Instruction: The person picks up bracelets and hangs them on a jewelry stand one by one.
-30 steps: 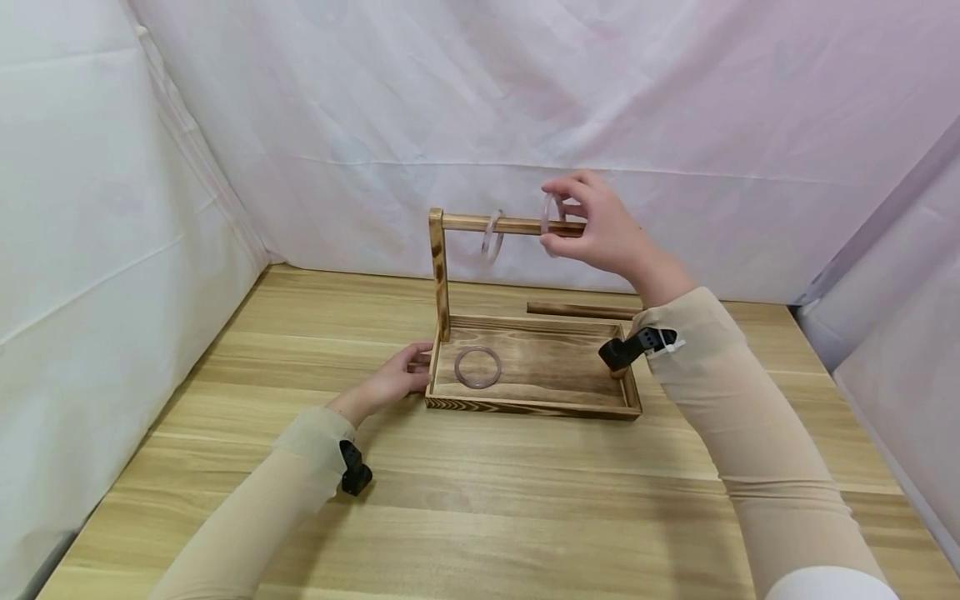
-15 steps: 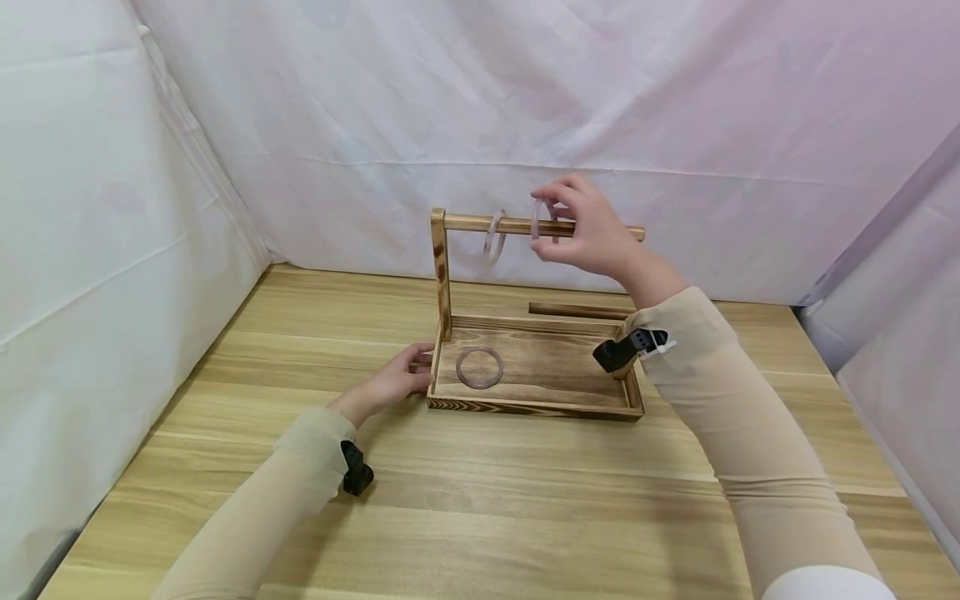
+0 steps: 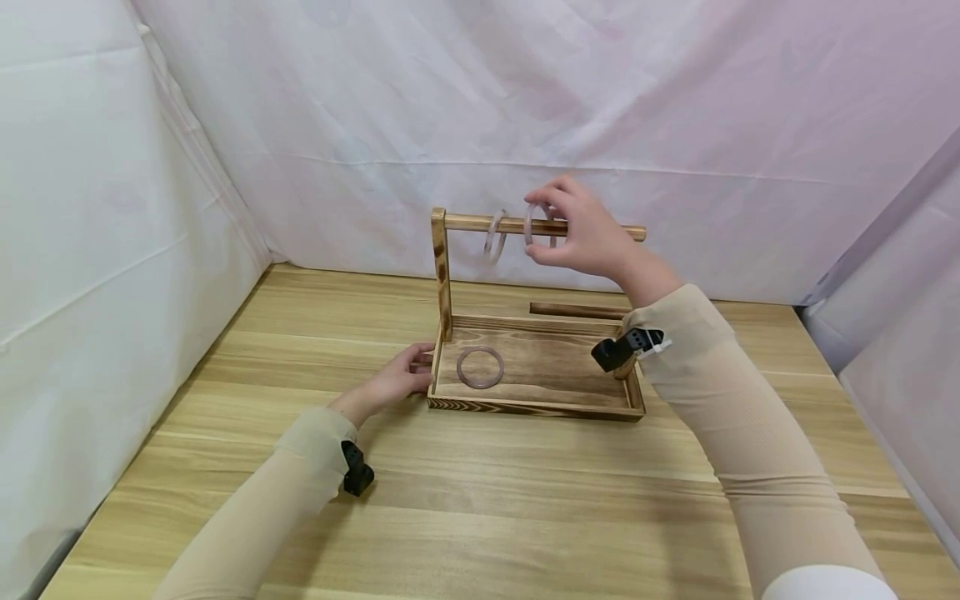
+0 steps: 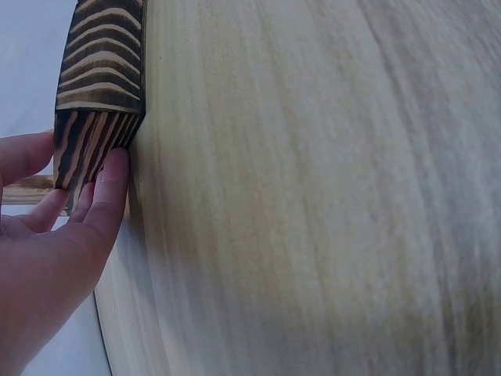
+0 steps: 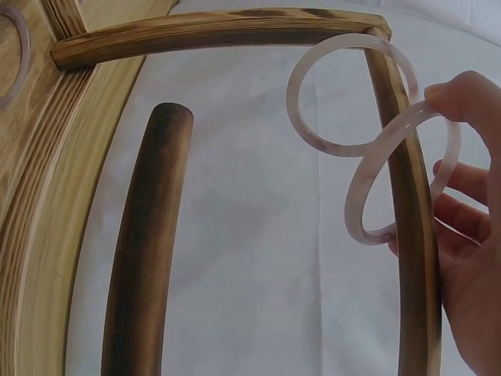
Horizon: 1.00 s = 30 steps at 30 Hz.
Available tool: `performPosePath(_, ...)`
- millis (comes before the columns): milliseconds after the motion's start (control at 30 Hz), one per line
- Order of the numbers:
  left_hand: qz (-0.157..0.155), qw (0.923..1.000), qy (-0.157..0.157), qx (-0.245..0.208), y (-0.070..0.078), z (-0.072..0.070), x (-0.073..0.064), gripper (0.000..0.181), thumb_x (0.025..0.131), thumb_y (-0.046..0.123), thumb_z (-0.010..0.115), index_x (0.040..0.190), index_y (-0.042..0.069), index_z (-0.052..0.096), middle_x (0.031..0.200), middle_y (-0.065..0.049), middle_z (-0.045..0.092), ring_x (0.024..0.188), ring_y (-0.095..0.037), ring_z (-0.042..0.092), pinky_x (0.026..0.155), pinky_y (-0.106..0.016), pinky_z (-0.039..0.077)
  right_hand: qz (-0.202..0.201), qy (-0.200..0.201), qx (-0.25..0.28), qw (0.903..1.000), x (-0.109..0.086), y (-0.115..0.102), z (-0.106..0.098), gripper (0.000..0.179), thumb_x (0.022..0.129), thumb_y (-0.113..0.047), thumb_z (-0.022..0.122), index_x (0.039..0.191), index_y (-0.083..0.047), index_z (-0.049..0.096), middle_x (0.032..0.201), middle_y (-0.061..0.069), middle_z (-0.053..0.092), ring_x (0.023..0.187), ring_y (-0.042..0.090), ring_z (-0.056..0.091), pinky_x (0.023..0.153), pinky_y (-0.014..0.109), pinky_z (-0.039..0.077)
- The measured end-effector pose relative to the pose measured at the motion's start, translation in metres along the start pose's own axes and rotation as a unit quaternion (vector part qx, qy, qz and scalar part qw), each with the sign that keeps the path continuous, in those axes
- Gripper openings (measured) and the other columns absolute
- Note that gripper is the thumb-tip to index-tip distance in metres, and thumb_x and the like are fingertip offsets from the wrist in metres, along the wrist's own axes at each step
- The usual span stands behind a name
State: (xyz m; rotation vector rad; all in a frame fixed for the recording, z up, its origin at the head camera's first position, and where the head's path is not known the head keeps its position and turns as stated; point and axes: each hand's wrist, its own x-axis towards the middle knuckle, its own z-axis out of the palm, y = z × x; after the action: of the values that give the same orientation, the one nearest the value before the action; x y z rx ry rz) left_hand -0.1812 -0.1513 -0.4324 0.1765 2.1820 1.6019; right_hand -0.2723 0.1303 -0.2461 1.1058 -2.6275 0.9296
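Note:
In the head view, a wooden bangle stand with a tray base (image 3: pixel 555 354) has a high bar (image 3: pixel 465 222) running right from its left post (image 3: pixel 441 275). My right hand (image 3: pixel 588 229) pinches a pale, translucent bangle (image 5: pixel 360 188) between thumb and fingers, and the bar passes through its ring. Another bangle (image 3: pixel 492 237) hangs on that bar just to the left. A third bangle (image 3: pixel 480 367) lies flat in the tray's left part. My left hand (image 3: pixel 393 379) grips the tray's left end, its fingers (image 4: pixel 113 176) spread across the end wall.
A darker, lower bar (image 3: pixel 577 311) shows behind the tray, its blunt free end pointing left; my right forearm covers its other end. The wooden tabletop (image 3: pixel 487 500) extends in front. White cloth (image 3: pixel 360 125) hangs behind and at both sides.
My right hand has moved left along the high bar with its bangle, toward the hanging one. The bar's right end has come into view. The left hand stays where it was.

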Motion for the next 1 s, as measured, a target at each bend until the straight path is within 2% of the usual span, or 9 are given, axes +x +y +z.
performPosePath(267, -0.001, 1.0000, 0.002, 0.001, 0.0006, -0.0003, -0.0006, 0.058, 0.093, 0.001, 0.044, 0.144, -0.007, 0.018, 0.140, -0.033, 0.032, 0.129, -0.045, 0.037, 0.105, -0.047, 0.040, -0.005, -0.019, -0.037, 0.9991, 0.0009, 0.0002, 0.0002, 0.058, 0.077, -0.020, 0.073, 0.128, -0.002, 0.051, 0.119, 0.015, 0.047, 0.104, 0.029, 0.047, 0.092, 0.044, 0.044)
performPosePath(533, -0.001, 1.0000, 0.002, 0.000, 0.0000, -0.0002, -0.0008, 0.058, 0.093, 0.001, 0.045, 0.144, -0.007, 0.019, 0.141, -0.033, 0.032, 0.129, -0.045, 0.037, 0.105, -0.047, 0.040, -0.007, -0.032, -0.064, 0.9974, 0.0010, -0.0001, 0.0009, 0.057, 0.078, -0.022, 0.072, 0.128, -0.002, 0.051, 0.117, 0.015, 0.047, 0.100, 0.026, 0.045, 0.086, 0.042, 0.043)
performPosePath(767, 0.000, 1.0000, 0.001, 0.003, -0.0002, 0.0001, -0.0010, 0.058, 0.093, 0.002, 0.044, 0.144, -0.007, 0.019, 0.141, -0.032, 0.032, 0.129, -0.045, 0.037, 0.105, -0.047, 0.041, 0.003, -0.047, -0.081, 0.9956, 0.0008, 0.0002, 0.0009, 0.059, 0.079, -0.026, 0.072, 0.129, -0.003, 0.050, 0.121, 0.013, 0.048, 0.108, 0.026, 0.048, 0.094, 0.044, 0.043)
performPosePath(1000, 0.001, 0.9999, -0.002, -0.014, 0.0009, 0.0001, -0.0013, 0.057, 0.093, -0.001, 0.043, 0.144, -0.008, 0.017, 0.140, -0.033, 0.031, 0.129, -0.045, 0.036, 0.103, -0.046, 0.043, -0.003, -0.051, -0.097, 0.9939, 0.0000, -0.0008, 0.0003, 0.061, 0.080, -0.029, 0.072, 0.130, -0.003, 0.050, 0.124, 0.013, 0.049, 0.112, 0.028, 0.049, 0.097, 0.045, 0.042)
